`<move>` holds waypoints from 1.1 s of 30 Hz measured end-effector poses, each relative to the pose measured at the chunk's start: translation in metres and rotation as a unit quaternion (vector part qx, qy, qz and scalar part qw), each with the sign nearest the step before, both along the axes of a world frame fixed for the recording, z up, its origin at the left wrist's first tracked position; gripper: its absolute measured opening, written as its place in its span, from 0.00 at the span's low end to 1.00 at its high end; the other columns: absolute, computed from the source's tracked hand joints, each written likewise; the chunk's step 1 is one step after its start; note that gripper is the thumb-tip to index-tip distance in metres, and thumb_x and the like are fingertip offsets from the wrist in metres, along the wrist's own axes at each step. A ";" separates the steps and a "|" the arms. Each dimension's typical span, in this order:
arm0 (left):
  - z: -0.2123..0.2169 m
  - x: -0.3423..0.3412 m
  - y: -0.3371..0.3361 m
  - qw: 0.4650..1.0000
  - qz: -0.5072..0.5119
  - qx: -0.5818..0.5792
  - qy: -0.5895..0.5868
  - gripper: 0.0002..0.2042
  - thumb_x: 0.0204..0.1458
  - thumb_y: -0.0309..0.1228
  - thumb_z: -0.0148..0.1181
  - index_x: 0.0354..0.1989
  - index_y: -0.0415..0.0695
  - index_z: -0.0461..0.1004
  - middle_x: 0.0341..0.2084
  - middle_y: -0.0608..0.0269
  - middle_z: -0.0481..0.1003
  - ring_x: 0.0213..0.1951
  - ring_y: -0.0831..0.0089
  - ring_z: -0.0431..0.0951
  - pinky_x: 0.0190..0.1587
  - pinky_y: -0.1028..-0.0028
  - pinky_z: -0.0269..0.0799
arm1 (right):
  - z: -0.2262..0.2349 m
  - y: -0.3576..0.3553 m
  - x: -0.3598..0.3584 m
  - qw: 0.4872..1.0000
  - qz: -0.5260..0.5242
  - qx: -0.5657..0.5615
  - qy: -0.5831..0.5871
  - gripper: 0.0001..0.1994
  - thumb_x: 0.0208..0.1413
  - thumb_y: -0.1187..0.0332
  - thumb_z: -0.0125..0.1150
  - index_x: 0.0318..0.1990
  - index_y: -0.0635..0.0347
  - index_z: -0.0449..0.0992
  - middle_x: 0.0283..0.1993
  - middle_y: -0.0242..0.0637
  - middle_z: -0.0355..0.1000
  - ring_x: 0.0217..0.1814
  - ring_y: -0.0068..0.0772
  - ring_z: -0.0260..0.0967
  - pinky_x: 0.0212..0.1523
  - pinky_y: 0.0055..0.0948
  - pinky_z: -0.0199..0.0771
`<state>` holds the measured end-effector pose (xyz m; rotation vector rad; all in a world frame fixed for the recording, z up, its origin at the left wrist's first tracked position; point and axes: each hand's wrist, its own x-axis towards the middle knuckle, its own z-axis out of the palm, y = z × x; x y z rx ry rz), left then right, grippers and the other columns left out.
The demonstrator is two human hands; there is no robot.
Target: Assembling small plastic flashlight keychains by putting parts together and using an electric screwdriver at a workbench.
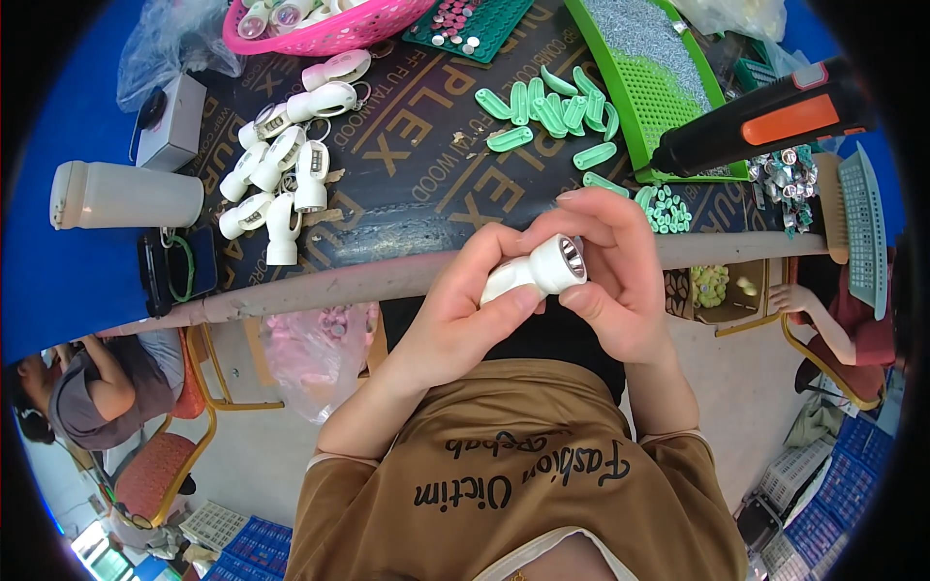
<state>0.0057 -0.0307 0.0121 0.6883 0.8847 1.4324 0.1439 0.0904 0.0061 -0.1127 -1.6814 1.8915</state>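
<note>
Just in front of the table's near edge, I hold a small white flashlight (533,274) tilted, its lens end with several shiny LEDs facing right. My left hand (465,305) is closed on its body, thumb along the lower side. Around the lens end curls my right hand (625,281), its thumb at the rim and its fingers arched over the top. On the table to the left lie several similar white flashlights (281,155), some with key rings. Several mint-green oval plastic pieces (552,111) are spread beyond my hands.
A pink basket (329,37) and a green pegged tray (475,29) stand at the back. On the right are a bright green tray (639,116) of small metal parts and a black-orange power screwdriver (765,121). A white bottle (126,196) lies left. Other people sit at both sides.
</note>
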 end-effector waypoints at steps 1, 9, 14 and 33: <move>-0.002 -0.001 -0.001 1.000 -0.002 0.005 0.002 0.13 0.60 0.30 0.52 0.51 0.41 0.62 0.39 0.67 0.69 0.39 0.85 0.68 0.42 0.81 0.65 | -0.002 0.001 -0.001 1.000 -0.002 0.022 0.004 0.28 0.58 0.67 0.60 0.62 0.64 0.55 0.51 0.43 0.69 0.50 0.30 0.69 0.48 0.27 0.73; -0.001 -0.005 0.000 1.000 -0.004 0.008 0.003 0.13 0.60 0.30 0.52 0.51 0.40 0.62 0.40 0.66 0.69 0.40 0.83 0.69 0.43 0.80 0.66 | -0.002 0.000 -0.003 1.000 0.003 0.001 0.003 0.29 0.57 0.66 0.61 0.62 0.64 0.55 0.52 0.43 0.70 0.52 0.31 0.69 0.52 0.29 0.70; 0.000 -0.003 0.001 1.000 0.011 0.013 -0.014 0.13 0.60 0.30 0.52 0.51 0.40 0.62 0.39 0.67 0.69 0.40 0.83 0.69 0.42 0.81 0.66 | -0.004 0.002 -0.004 1.000 0.006 -0.010 0.007 0.30 0.55 0.67 0.63 0.62 0.63 0.55 0.53 0.42 0.69 0.55 0.31 0.66 0.54 0.31 0.66; 0.099 -0.190 0.087 0.609 0.304 0.082 0.728 0.08 0.56 0.28 0.58 0.40 0.40 0.77 0.30 0.65 0.77 0.31 0.77 0.74 0.36 0.77 0.70 | -0.025 0.008 -0.003 0.987 -0.127 0.087 -0.039 0.18 0.56 0.77 0.57 0.54 0.64 0.67 0.44 0.38 0.72 0.34 0.22 0.64 0.39 0.22 0.66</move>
